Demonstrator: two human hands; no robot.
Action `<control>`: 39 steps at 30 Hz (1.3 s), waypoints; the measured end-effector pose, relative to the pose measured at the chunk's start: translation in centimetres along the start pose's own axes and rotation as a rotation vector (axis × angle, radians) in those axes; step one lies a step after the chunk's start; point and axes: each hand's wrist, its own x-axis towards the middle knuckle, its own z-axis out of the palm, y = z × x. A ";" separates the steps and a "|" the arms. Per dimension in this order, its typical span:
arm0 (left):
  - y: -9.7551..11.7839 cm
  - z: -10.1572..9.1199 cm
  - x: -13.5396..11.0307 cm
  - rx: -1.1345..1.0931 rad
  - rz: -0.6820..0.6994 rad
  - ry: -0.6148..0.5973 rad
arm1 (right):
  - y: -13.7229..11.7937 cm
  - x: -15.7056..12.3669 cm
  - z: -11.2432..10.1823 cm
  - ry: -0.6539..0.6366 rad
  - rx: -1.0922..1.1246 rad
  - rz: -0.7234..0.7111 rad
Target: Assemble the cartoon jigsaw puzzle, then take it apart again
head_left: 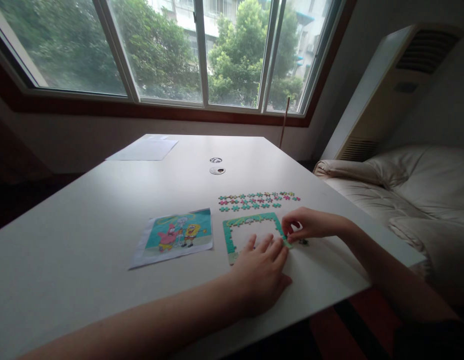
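Note:
On the white table lies a jigsaw puzzle frame [228, 232] with a green border and a pale, unfilled middle. My left hand [260, 272] rests over its lower right part, fingers spread flat, hiding the bottom edge. At the puzzle's right edge my right hand [310, 223] is closed in a pinch, thumb and forefinger together; anything between the fingertips is hidden. Small dark green pieces [304, 242] lie just below that hand. Beyond the frame, several loose puzzle pieces [246, 206] are laid out in rows. A printed cartoon picture [179, 232] lies left of the puzzle.
White paper sheets [145, 150] lie at the table's far left. Two round fittings [217, 171] are set in the tabletop [104, 210] near its middle. A cream sofa [367, 185] stands to the right, with a tall air conditioner [382, 90] behind it. Windows span the far wall.

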 end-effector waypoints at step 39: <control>1.4 -0.6 -3.4 -0.046 0.020 0.007 | 7.1 -2.6 -2.7 0.015 0.050 0.408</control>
